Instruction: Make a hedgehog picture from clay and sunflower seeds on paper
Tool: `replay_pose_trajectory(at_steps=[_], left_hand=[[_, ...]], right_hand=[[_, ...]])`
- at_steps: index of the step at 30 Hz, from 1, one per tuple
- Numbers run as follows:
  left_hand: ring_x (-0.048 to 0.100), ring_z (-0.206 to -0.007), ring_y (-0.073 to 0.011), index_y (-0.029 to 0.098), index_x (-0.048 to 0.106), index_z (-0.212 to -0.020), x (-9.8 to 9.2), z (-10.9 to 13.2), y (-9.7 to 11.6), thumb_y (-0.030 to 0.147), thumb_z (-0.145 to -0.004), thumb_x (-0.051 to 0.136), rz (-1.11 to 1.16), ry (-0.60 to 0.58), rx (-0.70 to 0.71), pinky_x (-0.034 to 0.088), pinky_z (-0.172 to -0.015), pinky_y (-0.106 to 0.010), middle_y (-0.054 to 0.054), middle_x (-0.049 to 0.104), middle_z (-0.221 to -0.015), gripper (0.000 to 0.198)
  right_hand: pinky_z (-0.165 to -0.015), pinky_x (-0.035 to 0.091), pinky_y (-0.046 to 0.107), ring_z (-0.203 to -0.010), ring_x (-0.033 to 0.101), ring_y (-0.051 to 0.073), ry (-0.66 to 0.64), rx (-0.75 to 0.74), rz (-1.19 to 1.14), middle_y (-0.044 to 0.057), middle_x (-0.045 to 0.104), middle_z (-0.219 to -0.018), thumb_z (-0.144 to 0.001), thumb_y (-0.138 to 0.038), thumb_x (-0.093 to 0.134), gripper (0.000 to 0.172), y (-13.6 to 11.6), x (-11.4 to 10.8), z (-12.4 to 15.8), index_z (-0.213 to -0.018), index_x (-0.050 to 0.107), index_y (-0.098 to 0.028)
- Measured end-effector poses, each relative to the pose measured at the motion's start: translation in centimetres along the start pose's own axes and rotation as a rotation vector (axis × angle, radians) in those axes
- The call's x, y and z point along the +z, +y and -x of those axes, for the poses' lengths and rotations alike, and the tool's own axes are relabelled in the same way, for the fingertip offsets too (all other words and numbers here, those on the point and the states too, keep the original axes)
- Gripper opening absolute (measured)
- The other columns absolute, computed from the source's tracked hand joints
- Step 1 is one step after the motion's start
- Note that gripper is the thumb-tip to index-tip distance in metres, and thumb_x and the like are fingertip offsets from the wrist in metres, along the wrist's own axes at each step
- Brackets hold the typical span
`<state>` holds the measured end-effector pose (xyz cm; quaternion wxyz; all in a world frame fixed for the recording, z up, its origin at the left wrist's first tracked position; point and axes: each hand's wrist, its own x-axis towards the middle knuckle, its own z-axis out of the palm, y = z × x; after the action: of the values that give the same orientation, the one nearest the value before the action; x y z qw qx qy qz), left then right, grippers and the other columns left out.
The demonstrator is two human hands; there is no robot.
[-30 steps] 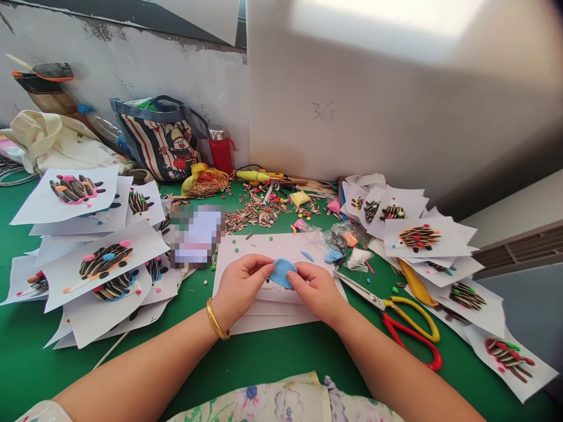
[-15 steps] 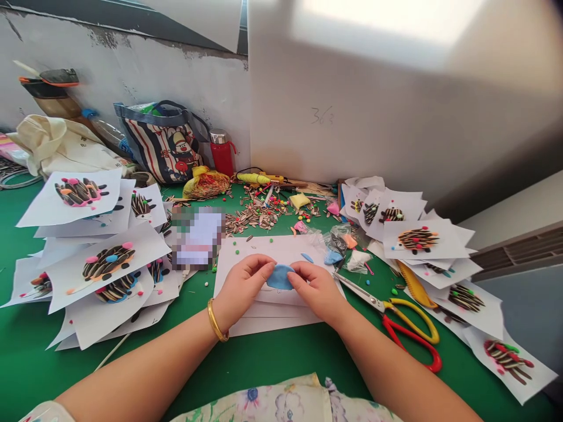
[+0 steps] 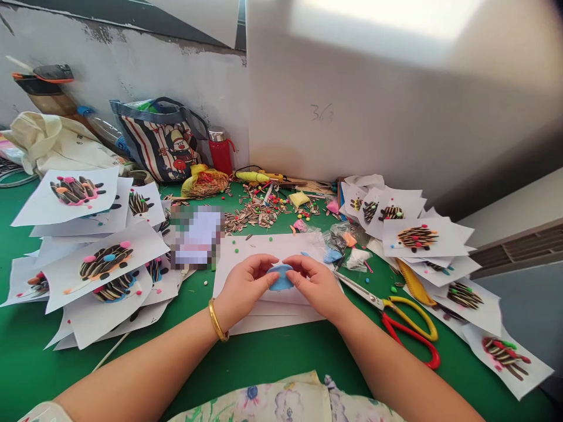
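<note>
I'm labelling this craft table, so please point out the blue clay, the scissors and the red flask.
blue clay [image 3: 280, 278]: head view, centre of its visible face.
scissors [image 3: 384, 305]: head view, the pivot where blades meet handles.
red flask [image 3: 221, 154]: head view, middle of its red body.

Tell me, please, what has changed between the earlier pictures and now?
The fingertips of the left hand and right hand have drawn closer together and curled over the top of the blue clay piece, so less of it shows. Both hands keep their grip on it above the white paper stack; the scissors and sunflower seeds lie as before.
</note>
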<state>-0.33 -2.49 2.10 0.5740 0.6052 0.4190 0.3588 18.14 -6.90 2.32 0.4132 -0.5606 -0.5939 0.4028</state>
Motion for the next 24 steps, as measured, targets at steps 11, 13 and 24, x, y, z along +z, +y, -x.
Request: replay_pose_trajectory(at_steps=[11,13,24], left_hand=[[0.064,-0.091,-0.0176,0.018,0.061,-0.111,-0.1,-0.4,-0.6,0.03,-0.074,0.073,0.088,-0.035,0.055,0.056,-0.08,-0.033,-0.005,0.067,-0.099,0.041],[0.063,-0.092,-0.018,0.019,0.06,-0.115,-0.2,-0.4,-0.6,0.03,-0.076,0.071,0.081,-0.044,0.075,0.057,-0.08,-0.034,-0.005,0.066,-0.101,0.042],[0.064,-0.098,-0.0206,0.02,0.059,-0.12,-1.4,-1.5,-1.7,0.026,-0.088,0.053,-0.291,-0.022,0.102,0.052,-0.088,-0.04,-0.008,0.067,-0.107,0.033]], right_hand=[[-0.08,0.048,0.03,-0.091,0.061,0.018,-0.002,0.022,-0.136,0.004,0.067,-0.103,-0.085,-0.031,0.062,0.025,0.7,0.2,-0.3,-0.108,0.066,-0.022],[-0.079,0.048,0.03,-0.087,0.061,0.017,0.012,0.02,-0.142,0.003,0.067,-0.097,-0.085,-0.031,0.06,0.02,0.8,0.0,-0.4,-0.102,0.066,-0.021],[-0.079,0.046,0.03,-0.086,0.061,0.017,0.016,0.041,0.136,0.001,0.068,-0.093,-0.087,-0.027,0.053,0.015,1.5,-1.2,-1.0,-0.097,0.064,-0.023]])
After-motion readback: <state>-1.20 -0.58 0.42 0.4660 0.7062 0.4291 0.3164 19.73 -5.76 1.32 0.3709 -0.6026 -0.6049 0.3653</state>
